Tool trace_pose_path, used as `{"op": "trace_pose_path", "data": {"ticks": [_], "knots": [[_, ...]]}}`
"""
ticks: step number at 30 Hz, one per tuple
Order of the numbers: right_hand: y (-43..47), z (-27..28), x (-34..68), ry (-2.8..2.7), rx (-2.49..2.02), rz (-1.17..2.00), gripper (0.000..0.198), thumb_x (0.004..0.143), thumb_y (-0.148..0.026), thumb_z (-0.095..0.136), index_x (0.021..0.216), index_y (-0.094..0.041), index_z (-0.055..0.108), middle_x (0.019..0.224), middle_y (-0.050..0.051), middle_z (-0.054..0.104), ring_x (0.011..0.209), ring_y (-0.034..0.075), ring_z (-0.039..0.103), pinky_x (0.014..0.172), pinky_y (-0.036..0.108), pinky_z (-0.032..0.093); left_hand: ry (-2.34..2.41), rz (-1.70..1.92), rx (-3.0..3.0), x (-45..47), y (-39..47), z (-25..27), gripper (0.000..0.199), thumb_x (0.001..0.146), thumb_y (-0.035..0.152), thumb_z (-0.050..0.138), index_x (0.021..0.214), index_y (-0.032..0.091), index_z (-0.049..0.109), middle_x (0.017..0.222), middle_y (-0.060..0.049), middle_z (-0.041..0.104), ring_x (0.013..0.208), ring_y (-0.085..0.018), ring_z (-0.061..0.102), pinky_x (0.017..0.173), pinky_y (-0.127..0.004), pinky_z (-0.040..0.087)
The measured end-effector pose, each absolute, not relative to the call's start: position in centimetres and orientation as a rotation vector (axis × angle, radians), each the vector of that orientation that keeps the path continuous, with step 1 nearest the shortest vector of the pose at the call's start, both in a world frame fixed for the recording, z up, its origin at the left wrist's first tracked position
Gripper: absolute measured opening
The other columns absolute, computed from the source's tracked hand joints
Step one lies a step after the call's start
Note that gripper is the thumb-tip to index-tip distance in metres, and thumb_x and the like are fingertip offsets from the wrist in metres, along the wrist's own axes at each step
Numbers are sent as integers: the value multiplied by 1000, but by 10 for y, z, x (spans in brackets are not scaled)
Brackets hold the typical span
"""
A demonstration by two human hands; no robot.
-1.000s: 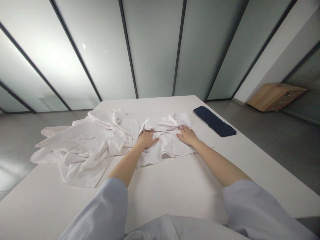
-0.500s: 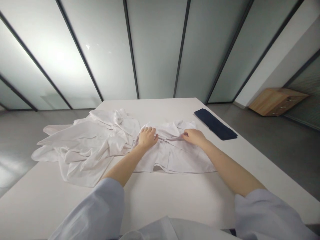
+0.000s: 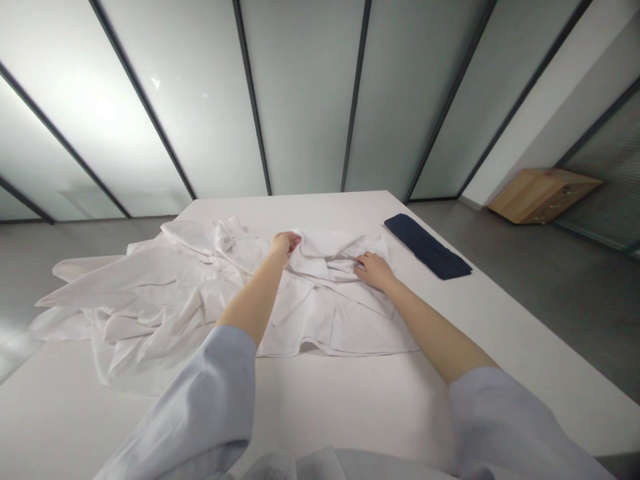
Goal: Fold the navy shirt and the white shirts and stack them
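Observation:
A white garment (image 3: 340, 327), which looks like a shirt or coat, lies in front of me with its lower hem toward me and its far part bunched in folds. My left hand (image 3: 286, 244) is closed on the far left edge of its cloth, lifting a fold slightly. On the right, my right hand (image 3: 374, 270) pinches another fold of the same garment, fingers curled over the cloth. Left of it, a crumpled heap of white clothes (image 3: 165, 287) touches the garment and hangs over the table's left edge.
A folded dark navy cloth (image 3: 427, 247) lies near the right edge of the white table (image 3: 350, 400). Beyond the table stand frosted glass panels (image 3: 305, 93) with dark frames. A wooden cabinet (image 3: 543, 195) is on the floor at the right.
My left hand has moved farther back, from lying on the cloth to gripping its far edge, and a fold has risen there. My right hand has shifted slightly left. The view has tilted a little.

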State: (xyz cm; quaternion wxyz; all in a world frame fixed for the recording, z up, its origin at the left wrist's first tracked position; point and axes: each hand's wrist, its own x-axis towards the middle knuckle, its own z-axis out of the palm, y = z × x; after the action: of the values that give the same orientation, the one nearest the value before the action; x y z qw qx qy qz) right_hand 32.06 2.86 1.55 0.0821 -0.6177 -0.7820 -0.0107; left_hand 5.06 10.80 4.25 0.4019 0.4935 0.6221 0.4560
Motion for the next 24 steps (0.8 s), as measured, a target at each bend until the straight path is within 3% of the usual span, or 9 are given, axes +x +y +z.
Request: {"op": "trace_pose_path", "data": {"ticks": [3, 6, 9, 12, 18, 24], "knots": [[31, 18, 323, -2336, -1795, -5, 33, 91, -28, 47, 114, -14, 66, 112, 12, 65, 103, 24, 58, 89, 30, 41, 1645, 1313, 1226, 43, 113, 47, 44, 92, 32, 36, 134, 24, 46, 139, -9, 53, 128, -19, 51, 94, -33, 47], [35, 18, 322, -2160, -1906, -115, 38, 89, -29, 48, 123, -16, 62, 126, 13, 60, 114, 27, 53, 95, 36, 39, 1625, 1314, 1683, 49, 97, 39, 51, 86, 30, 46, 137, 22, 44, 138, -10, 54, 128, -22, 49, 103, -38, 42], [41, 16, 321, -2036, -2091, -90, 51, 86, -35, 53, 134, -18, 53, 137, 16, 52, 122, 33, 47, 97, 43, 39, 1560, 861, 2302, 61, 73, 25, 50, 83, 34, 55, 131, 21, 51, 137, -10, 54, 130, -26, 46, 109, -43, 35], [50, 13, 323, -2030, -2221, 60, 51, 86, -41, 52, 131, -17, 55, 135, 18, 53, 121, 34, 49, 94, 47, 42, 1651, 379, 2502, 68, 52, 14, 49, 87, 42, 53, 131, 21, 52, 143, -11, 48, 133, -29, 41, 110, -47, 33], [67, 9, 337, -2106, -2099, 99, 44, 86, -31, 53, 128, -18, 58, 136, 14, 56, 122, 27, 52, 98, 37, 41, 1787, 90, 2535, 69, 17, 13, 47, 92, 52, 40, 123, 20, 55, 131, -15, 55, 123, -33, 49, 94, -48, 45], [62, 7, 315, -2214, -1871, 132, 38, 87, -22, 52, 123, -17, 63, 127, 11, 63, 117, 21, 56, 98, 29, 40, 1986, 63, 2404, 44, 6, 34, 61, 92, 61, 33, 125, 13, 52, 111, -18, 68, 109, -32, 62, 98, -45, 39]]}}
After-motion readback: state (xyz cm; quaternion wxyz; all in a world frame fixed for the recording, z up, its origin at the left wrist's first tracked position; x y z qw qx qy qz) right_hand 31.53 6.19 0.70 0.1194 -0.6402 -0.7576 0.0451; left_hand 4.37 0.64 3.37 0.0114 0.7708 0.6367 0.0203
